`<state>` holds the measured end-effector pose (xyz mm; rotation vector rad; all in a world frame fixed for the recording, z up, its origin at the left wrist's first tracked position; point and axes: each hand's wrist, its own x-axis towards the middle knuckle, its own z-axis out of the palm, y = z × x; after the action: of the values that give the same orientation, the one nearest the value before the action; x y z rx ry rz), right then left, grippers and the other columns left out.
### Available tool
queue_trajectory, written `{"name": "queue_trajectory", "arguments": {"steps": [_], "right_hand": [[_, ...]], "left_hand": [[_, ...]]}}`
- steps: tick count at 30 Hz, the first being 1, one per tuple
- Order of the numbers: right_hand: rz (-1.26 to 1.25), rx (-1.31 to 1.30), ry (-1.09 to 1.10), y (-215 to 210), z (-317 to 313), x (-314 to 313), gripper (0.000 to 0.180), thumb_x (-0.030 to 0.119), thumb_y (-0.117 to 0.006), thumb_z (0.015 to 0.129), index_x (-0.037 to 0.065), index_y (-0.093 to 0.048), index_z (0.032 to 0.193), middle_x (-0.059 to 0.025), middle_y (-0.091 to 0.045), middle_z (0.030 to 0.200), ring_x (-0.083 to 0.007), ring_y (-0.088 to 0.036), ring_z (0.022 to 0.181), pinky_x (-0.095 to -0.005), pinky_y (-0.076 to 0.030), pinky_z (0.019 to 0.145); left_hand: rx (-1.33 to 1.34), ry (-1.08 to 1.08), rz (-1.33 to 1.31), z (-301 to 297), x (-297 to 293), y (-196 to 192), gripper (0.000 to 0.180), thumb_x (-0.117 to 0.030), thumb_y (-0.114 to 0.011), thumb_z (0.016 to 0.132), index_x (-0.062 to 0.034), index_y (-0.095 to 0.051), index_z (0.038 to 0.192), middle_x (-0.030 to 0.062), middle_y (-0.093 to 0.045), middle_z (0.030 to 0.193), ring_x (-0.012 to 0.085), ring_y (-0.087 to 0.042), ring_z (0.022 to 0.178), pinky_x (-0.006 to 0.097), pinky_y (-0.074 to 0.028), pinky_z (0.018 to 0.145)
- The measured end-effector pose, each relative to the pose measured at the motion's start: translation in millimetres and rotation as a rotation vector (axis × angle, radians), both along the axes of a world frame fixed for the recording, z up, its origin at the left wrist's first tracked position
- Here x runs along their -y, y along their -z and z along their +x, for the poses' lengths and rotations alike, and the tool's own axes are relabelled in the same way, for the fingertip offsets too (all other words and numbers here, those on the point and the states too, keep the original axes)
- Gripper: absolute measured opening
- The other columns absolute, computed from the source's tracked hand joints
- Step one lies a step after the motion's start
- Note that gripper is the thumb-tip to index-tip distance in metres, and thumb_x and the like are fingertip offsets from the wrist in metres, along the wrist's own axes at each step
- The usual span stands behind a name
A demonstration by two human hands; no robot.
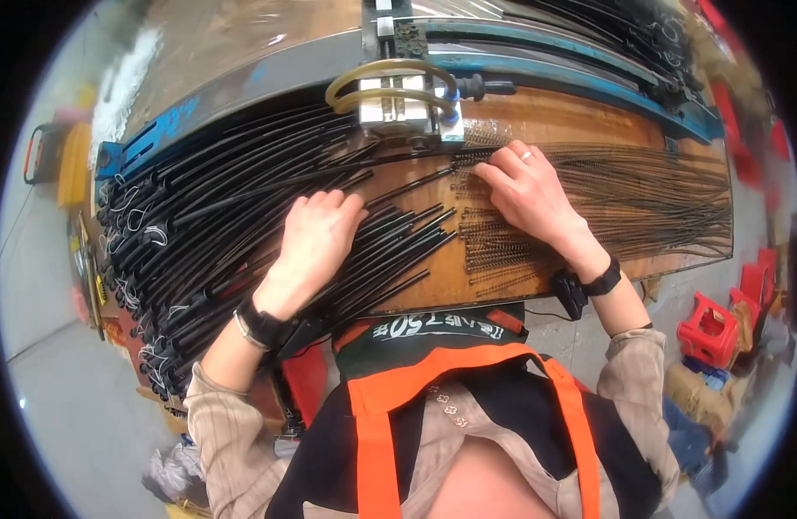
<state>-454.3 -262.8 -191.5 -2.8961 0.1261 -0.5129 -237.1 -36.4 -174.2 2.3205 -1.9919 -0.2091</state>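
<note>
My left hand (316, 242) is closed over the pile of slim black rods (243, 195), its fingers curled round one black rod (411, 183) that points up and right toward the machine. My right hand (528, 195), wearing a ring, pinches at the left ends of the long thin coil springs (588, 225). Its fingertips sit close to the rod's tip, and a thin spring seems to be between them, partly hidden. Just beyond both hands stands a metal clamp block (407, 108) with a yellowish hose (364, 78) looped round it.
White cord loops (143, 225) hang at the rods' left ends. A blue-edged metal rail (554, 65) crosses behind the wooden tabletop (545, 112). More black rods (606, 30) lie at the far right. Red plastic stools (710, 329) stand on the floor at right.
</note>
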Motion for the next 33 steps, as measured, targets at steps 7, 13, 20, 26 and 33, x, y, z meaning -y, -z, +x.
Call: {"name": "queue_trajectory", "arguments": {"steps": [7,13,20,26,33], "right_hand": [[0.251,0.083,0.092,-4,3,-10,0.027,-0.004,-0.064,0.073,0.004,-0.065,0.099,-0.0100,-0.058,0.089,-0.0288,-0.057,0.085,-0.0391,-0.049,0.075],[0.377,0.214,0.031,-2,-3,-14,0.018,0.005,-0.073,0.078,0.004,-0.066,0.094,-0.0100,-0.059,0.085,-0.0275,-0.057,0.079,-0.0367,-0.048,0.069],[0.565,0.187,0.080,4,-8,-17,0.019,0.010,-0.075,0.080,0.003,-0.068,0.096,-0.0079,-0.058,0.078,-0.0254,-0.056,0.072,-0.0354,-0.047,0.065],[0.413,0.247,-0.020,5,-12,-15,0.027,0.004,-0.074,0.078,0.002,-0.068,0.105,-0.0073,-0.058,0.077,-0.0235,-0.055,0.069,-0.0356,-0.047,0.062],[0.139,0.302,-0.135,2,-26,4,0.034,0.001,-0.075,0.071,0.001,-0.067,0.104,-0.0061,-0.058,0.077,-0.0214,-0.056,0.066,-0.0334,-0.047,0.056]], "left_hand": [[-0.158,-0.034,-0.144,-9,-7,-12,0.017,-0.019,-0.063,0.091,-0.0109,-0.063,0.106,0.0099,-0.052,0.083,0.0284,-0.056,0.078,0.041,-0.051,0.059],[-0.104,0.005,-0.162,-13,-14,-26,0.024,-0.017,-0.065,0.090,-0.0124,-0.063,0.113,0.0098,-0.050,0.083,0.0275,-0.055,0.076,0.039,-0.050,0.058],[-0.096,0.041,-0.163,-9,-15,-37,0.030,-0.015,-0.068,0.088,-0.0129,-0.063,0.117,0.0091,-0.048,0.080,0.0259,-0.053,0.073,0.038,-0.048,0.056],[-0.133,0.109,-0.158,-10,-6,-39,0.029,-0.014,-0.068,0.087,-0.0129,-0.063,0.116,0.0089,-0.048,0.078,0.0253,-0.053,0.072,0.038,-0.048,0.057],[-0.267,0.190,-0.092,0,26,-43,0.021,-0.014,-0.064,0.089,-0.0102,-0.064,0.110,0.0118,-0.054,0.079,0.0298,-0.058,0.074,0.040,-0.051,0.062]]}}
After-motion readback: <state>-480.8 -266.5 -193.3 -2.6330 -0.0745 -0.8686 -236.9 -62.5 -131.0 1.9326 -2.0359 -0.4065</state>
